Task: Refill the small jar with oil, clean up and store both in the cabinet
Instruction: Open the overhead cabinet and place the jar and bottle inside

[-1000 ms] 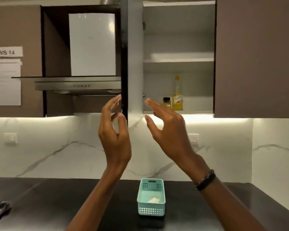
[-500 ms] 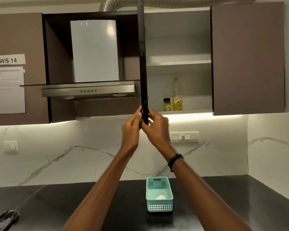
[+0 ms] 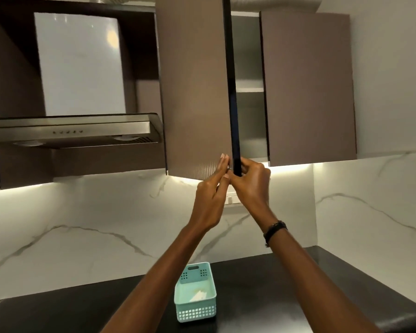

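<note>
Single head view, tilted upward, close to the cabinet door (image 3: 195, 92) — countertop (image 3: 262, 296) below

Worktop (image 3: 262, 296): black, glossy, set against white marble-veined wall. Carried on it: one teal plastic basket (image 3: 196, 313), perforated lower walls, slotted handle at far end, white scrap seen lying inside. Basket placed near middle.

The cabinet (image 3: 247, 92) hangs on the wall above the counter, just right of the range hood. Its brown door (image 3: 195, 92) stands partly open, hinged on the left, its dark edge turned toward the camera, leaving a narrow gap to the shut neighbouring door. Through that gap show pale inner walls and one white shelf. The jar and the oil bottle are hidden from sight.
</note>
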`<state>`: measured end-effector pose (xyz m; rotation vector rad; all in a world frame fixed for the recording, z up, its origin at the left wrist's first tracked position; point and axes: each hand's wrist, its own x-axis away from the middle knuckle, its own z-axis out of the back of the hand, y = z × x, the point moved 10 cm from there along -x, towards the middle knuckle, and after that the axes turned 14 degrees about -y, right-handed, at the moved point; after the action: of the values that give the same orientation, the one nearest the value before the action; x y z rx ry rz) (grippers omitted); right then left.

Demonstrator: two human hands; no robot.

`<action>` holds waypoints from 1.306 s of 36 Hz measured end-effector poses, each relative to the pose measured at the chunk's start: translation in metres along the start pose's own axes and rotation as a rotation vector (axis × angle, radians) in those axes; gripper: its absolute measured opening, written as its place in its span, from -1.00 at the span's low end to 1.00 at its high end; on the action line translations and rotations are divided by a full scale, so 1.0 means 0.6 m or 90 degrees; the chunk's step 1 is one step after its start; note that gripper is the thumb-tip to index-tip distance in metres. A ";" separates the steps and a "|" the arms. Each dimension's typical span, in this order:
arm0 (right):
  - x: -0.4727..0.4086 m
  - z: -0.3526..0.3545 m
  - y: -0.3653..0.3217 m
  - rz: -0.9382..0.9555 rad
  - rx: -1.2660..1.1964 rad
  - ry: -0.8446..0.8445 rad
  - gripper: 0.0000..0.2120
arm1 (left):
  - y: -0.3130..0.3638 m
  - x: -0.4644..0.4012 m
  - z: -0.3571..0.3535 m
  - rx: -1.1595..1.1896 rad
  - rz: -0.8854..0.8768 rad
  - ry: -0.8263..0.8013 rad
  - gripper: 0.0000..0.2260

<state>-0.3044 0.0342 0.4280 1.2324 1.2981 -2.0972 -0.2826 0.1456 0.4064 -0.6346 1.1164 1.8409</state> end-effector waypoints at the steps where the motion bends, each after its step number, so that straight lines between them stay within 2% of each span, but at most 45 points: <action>1: -0.005 0.014 0.014 -0.005 -0.003 0.005 -0.82 | -0.007 -0.012 -0.017 -0.011 -0.008 -0.007 -0.66; 6: -0.041 0.076 0.097 -0.028 -0.005 0.029 -0.72 | -0.049 -0.068 -0.105 -0.057 -0.027 -0.045 -0.52; 12: -0.108 0.127 0.237 -0.067 0.000 0.022 -0.70 | -0.108 -0.150 -0.203 -0.193 -0.067 -0.076 -0.51; 17: -0.157 0.143 0.347 -0.122 -0.025 0.020 -0.49 | -0.164 -0.203 -0.259 -0.306 -0.073 -0.087 -0.47; 21: -0.195 0.151 0.406 -0.113 -0.049 0.019 -0.59 | -0.214 -0.247 -0.290 -0.407 -0.066 -0.090 -0.41; 28: -0.252 0.142 0.521 -0.167 -0.090 0.062 -0.65 | -0.294 -0.299 -0.318 -0.505 -0.039 -0.094 -0.34; 34: -0.293 0.131 0.588 -0.164 -0.092 0.118 -0.72 | -0.354 -0.339 -0.338 -0.642 -0.042 -0.087 -0.26; 42: -0.328 0.105 0.661 -0.106 -0.069 0.172 -0.79 | -0.437 -0.380 -0.347 -0.672 -0.050 -0.092 -0.24; 47: -0.351 0.091 0.691 -0.115 -0.082 0.182 -0.79 | -0.473 -0.402 -0.350 -0.687 -0.052 -0.076 -0.24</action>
<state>0.0702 -0.2455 0.3970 1.4448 1.6998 -1.9684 0.0810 -0.0762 0.3674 -1.1076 -0.0821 2.2885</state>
